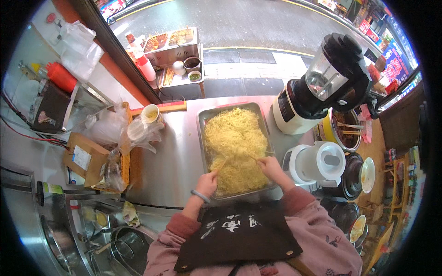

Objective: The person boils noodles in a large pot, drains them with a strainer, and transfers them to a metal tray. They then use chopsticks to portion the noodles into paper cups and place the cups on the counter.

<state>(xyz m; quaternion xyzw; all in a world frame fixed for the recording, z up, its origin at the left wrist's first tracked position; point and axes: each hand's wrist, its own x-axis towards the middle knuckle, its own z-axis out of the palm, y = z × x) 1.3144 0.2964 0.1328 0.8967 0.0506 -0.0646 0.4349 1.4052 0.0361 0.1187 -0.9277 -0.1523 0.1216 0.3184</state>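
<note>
Nearest the camera was a black apron (239,248), spread below both hands over pink sleeves (304,202). Ahead of it, a metal tray (201,133) stood lengthwise on the steel counter (165,165), its yellow noodles (239,133) heaped between the hands and away beyond them. The tray probably sat so close to the body to let both arms reach in without stretching. A blender (331,69) stood beyond the right hand and a white jug appliance (320,161) just to its right, perhaps set aside to leave elbow room.

The left hand (206,184), with a grey wristband (201,196), was closed around a thin stick (222,165) angled forward and inward; the right hand (271,169) pinched a second stick (252,158), pointing left. Such a grip likely kept the fingers out of the noodles. Both forearms reached forward, converging, with the wrists low near the tray's edges; finger detail was too small to tell.
</note>
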